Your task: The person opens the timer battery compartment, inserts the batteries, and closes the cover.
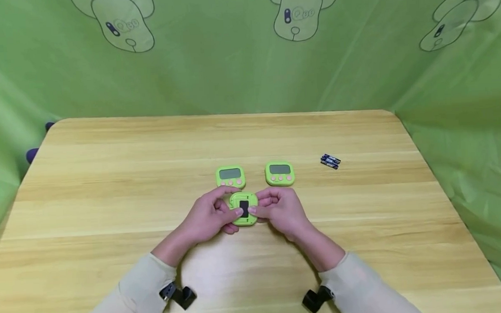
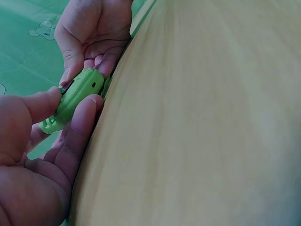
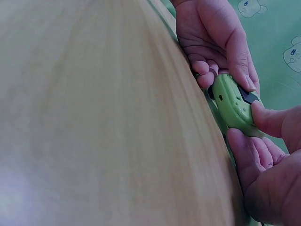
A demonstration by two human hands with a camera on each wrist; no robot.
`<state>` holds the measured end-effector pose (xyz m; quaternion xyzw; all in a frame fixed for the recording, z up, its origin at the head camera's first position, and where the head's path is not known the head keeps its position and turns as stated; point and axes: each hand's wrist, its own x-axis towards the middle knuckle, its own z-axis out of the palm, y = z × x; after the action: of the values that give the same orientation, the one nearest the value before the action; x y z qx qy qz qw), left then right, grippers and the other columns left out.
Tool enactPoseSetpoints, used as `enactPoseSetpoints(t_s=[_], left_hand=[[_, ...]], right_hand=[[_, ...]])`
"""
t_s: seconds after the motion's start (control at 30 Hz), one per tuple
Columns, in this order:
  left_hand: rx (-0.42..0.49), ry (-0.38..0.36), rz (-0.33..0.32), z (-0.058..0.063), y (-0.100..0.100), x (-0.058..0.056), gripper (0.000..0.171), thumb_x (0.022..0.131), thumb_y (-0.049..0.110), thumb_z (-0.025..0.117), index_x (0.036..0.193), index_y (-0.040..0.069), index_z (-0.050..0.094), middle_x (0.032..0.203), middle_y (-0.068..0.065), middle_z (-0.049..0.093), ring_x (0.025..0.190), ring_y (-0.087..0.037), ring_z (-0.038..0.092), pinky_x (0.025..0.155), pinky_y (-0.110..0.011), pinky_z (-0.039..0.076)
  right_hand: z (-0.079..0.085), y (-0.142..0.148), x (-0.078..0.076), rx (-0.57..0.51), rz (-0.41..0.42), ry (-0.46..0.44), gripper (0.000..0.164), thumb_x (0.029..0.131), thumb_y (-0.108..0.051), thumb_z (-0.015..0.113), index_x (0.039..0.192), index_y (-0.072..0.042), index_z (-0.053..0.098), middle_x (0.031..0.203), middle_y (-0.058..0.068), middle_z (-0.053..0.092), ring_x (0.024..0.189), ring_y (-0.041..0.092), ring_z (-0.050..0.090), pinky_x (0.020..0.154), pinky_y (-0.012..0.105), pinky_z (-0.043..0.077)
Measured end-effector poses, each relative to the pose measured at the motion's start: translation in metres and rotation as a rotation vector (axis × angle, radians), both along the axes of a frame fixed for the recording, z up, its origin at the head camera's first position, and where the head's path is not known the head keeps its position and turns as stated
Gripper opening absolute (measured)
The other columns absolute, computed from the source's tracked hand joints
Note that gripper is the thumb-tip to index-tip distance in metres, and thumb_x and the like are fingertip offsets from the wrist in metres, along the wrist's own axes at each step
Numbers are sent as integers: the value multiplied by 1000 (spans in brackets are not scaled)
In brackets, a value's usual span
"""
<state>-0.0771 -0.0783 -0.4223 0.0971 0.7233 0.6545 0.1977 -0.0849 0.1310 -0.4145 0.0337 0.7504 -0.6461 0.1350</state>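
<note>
Both hands hold a light green digital timer between them, its back turned up. A dark rectangular piece sits in the middle of that back. My left hand grips the left side, thumb on the back near the dark piece and fingers around the edge. From the right, my right hand pinches it, thumb also on the back. In the left wrist view the timer appears edge-on, with a small dark slot in its side. The right wrist view shows the timer tilted between both thumbs and fingers.
Just beyond the hands, two matching green timers lie face up, one at left and one at right, with grey screens and pink buttons. Several dark blue batteries lie together farther right on the wooden table. Green curtains surround it.
</note>
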Motion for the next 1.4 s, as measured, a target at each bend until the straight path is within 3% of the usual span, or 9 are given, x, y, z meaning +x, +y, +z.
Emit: enactPoseSetpoints(t_s=[0.2,0.33,0.43,0.63,0.83,1.07,1.23,1.4], left_hand=[[23,-2,7,1,1,-2,45,93,7,71,136,10,56,75,-17,56,62,-32,70,58,-42,60],[36,-12,39,1,1,0,45,94,7,71,136,9,54,77,-16,55,63,-32,70,59,-42,60],[40,-25,59,-1,2,1,47,94,8,71,137,9,53,78,-16,55,63,-31,70,59,-42,60],[54,-41,103,-3,4,4,47,93,5,71,137,10,54,78,-16,55,64,-32,70,60,-43,60],[85,-37,98,-4,3,5,48,93,4,70,138,9,54,80,-15,54,66,-33,70,60,-43,60],[85,-35,103,-4,2,6,50,93,3,70,139,9,53,81,-14,52,66,-33,71,61,-43,60],[80,-37,106,-4,2,6,50,92,2,70,139,9,53,81,-15,53,66,-33,71,61,-42,60],[85,-38,103,-4,1,6,50,92,1,70,139,8,53,81,-15,52,66,-33,71,61,-42,60]], right_hand=[[1,2,-6,21,13,12,27,75,11,82,100,8,72,81,15,69,71,19,69,65,32,60],[1,3,-7,-30,40,4,28,78,10,80,105,8,72,87,18,71,77,23,72,68,36,60],[1,4,-4,-47,23,-8,29,80,8,80,108,6,73,90,19,72,79,24,73,67,38,60],[3,10,3,37,-38,48,31,79,3,83,109,2,74,88,15,71,72,22,70,63,35,60],[5,21,8,35,-22,12,31,84,5,77,115,5,71,90,16,67,68,22,69,65,36,60],[10,37,12,247,42,92,30,84,2,77,114,1,73,91,11,70,67,23,70,60,34,59],[10,50,13,416,84,225,30,83,-4,80,112,-3,75,92,6,73,67,17,68,59,30,56],[9,58,12,517,87,341,24,82,-6,82,105,-4,77,89,2,72,72,14,65,63,29,54]])
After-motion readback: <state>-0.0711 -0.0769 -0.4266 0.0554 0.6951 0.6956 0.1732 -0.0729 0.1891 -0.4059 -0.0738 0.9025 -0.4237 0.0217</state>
